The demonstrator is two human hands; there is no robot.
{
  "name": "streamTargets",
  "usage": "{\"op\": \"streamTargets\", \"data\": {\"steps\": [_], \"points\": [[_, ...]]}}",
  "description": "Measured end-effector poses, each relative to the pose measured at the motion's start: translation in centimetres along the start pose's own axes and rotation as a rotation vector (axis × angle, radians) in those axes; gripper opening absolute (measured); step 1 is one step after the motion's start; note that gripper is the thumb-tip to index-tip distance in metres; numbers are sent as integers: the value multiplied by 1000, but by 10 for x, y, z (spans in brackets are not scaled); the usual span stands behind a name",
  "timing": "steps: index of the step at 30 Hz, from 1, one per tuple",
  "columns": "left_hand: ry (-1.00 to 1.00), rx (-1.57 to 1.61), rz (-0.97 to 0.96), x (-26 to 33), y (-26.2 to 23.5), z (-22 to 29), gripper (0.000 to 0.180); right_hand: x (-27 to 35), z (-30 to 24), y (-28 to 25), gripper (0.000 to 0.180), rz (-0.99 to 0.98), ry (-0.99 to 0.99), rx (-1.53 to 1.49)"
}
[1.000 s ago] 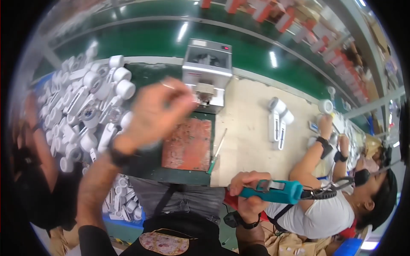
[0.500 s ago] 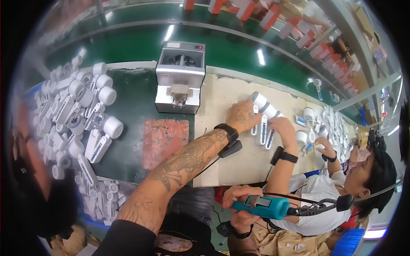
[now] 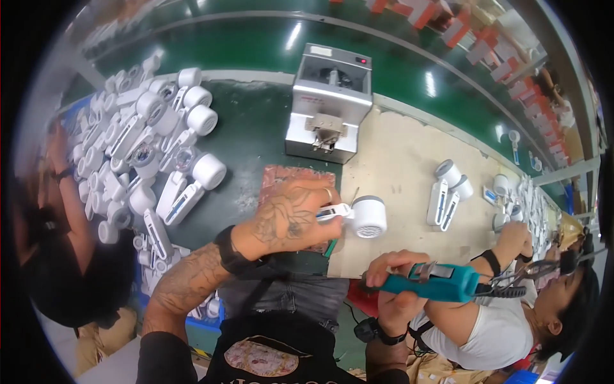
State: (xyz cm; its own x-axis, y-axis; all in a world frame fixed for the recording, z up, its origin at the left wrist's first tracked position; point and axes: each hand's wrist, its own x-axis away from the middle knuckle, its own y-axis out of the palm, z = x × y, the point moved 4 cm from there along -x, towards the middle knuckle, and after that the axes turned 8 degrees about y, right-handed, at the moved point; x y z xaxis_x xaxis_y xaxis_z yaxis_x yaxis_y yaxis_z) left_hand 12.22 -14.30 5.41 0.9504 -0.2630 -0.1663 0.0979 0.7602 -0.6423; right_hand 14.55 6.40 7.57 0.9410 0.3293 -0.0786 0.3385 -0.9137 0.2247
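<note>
Workbench (image 3: 409,160): left hand (image 3: 291,217) grips one white fan (image 3: 361,216), right hand (image 3: 390,278) one teal screwdriver (image 3: 435,281).

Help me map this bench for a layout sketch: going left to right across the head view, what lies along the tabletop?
Pile of white handheld fans → left hand holding a white fan → grey screw-feeder machine → pair of white fans → co-worker's hand.

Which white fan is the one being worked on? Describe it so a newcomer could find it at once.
Start at the grey machine at the back of the bench and come down to the reddish mat. There the left hand holds a white handheld fan by its handle. It alone is held; the other fans lie piled at left.
</note>
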Motion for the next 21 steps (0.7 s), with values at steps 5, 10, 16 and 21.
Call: {"op": "streamTargets", "data": {"steps": [5, 10, 16, 21], "points": [[35, -127, 65, 21, -18, -34, 22, -42, -5, 32, 62, -79, -10, -104], [260, -229, 237, 33, -8, -35, 45, -110, -8, 61, 51, -57, -176, -200], [211, -142, 165, 40, -10, -43, 47, -179, 8, 103, 44, -7, -336, 89], [209, -179, 181, 41, -4, -45, 47, -189, 29, 110, 31, -43, -264, 100]]}}
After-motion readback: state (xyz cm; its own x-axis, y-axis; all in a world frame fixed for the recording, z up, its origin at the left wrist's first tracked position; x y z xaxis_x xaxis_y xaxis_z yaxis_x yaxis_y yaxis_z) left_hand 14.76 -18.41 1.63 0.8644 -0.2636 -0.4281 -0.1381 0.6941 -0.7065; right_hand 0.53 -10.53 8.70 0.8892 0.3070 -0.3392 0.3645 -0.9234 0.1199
